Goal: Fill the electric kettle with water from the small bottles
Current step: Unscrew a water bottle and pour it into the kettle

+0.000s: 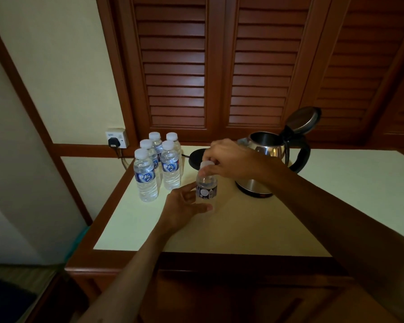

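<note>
The left hand (184, 206) wraps its fingers round the lower body of a small water bottle (206, 185) standing upright on the cream worktop (243, 224), while the right hand (229, 159) pinches the bottle's white cap (207, 164) from above. Just behind and to the right stands the steel electric kettle (266, 155), lid (304, 119) tipped open, off its black base (196, 157). Five more capped bottles (158, 164) cluster at the worktop's back left, near a wall socket (117, 138) with a black plug in it.
</note>
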Available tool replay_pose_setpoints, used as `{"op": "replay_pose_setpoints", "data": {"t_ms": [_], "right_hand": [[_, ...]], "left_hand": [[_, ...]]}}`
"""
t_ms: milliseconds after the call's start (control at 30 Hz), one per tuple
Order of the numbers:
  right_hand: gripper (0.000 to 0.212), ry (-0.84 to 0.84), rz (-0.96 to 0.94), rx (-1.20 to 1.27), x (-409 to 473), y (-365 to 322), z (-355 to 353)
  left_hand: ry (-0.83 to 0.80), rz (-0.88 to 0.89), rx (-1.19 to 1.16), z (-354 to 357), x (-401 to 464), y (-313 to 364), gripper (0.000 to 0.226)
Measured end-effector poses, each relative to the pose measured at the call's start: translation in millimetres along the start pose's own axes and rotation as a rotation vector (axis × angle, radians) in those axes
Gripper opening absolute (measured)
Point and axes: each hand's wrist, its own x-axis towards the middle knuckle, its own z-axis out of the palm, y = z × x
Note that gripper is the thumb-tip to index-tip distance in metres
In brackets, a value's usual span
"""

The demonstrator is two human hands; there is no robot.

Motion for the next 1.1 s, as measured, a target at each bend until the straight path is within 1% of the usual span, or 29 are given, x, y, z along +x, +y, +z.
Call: {"op": "replay_pose_setpoints", "data": {"t_ms": [100,200,233,300,433,500,567,600,667,700,767,833,867,933,1033,1100], "right_hand": [[0.030,-0.006,-0.014,-0.003,1.2,-8.1,-1.4],[0.016,-0.007,-0.106,-0.022,2.0,-4.8,1.0],[0.017,-0.001,-0.132,-0.008,1.4,-1.9,3.1],[0.028,0.035,-0.170,0.056,-0.3,5.7,8.1],[0.036,0.209,-0.207,0.291,-8.7,13.1,10.2],[0.035,0.290,-0.171,0.390,-12.4,17.9,10.6],[0.035,0.311,-0.080,0.484,-21.6,26.3,15.4],[0.036,0.310,-0.050,0.495,-29.0,31.3,21.4],[0.032,0.268,-0.019,0.436,-49.4,48.8,43.9],[0.027,0.206,0.015,0.422,-62.2,58.7,57.9],[0.018,0.080,0.101,0.434,-90.2,78.6,85.8],[0.027,0.005,0.207,0.415,-115.5,99.5,108.0],[0.032,-0.002,0.251,0.392,-126.2,108.8,115.7],[0.036,0.032,0.268,0.380,-139.3,120.8,127.1],[0.038,0.055,0.206,0.391,-148.5,128.7,136.1],[0.046,0.056,0.182,0.421,-153.2,132.8,136.3]], "left_hand": [[0.006,0.008,0.003,0.9,-1.2,0.6,0.067],[0.003,0.016,0.010,0.4,-1.1,1.5,0.060],[0.001,0.021,0.008,-0.1,-0.6,1.2,0.061],[0.002,0.020,-0.008,0.7,-1.2,1.2,0.064],[0.015,0.018,-0.011,4.2,-2.4,-0.6,0.071],[0.030,0.025,-0.013,6.8,-5.7,1.8,0.071],[0.072,0.036,0.003,10.9,-9.6,3.9,0.070],[0.098,0.052,0.022,13.4,-11.8,4.5,0.068],[0.154,0.097,0.074,20.0,-14.4,4.2,0.063],[0.182,0.105,0.086,23.5,-15.4,3.7,0.061],[0.234,0.068,0.046,32.1,-19.0,6.3,0.064],[0.289,0.032,0.020,41.9,-21.7,10.0,0.067],[0.317,0.025,0.028,48.0,-22.1,11.8,0.066],[0.359,0.016,0.065,56.8,-22.0,16.0,0.062],[0.402,0.012,0.133,71.5,-19.3,24.8,0.061],[0.425,0.006,0.162,83.3,-15.8,29.3,0.062]]}}
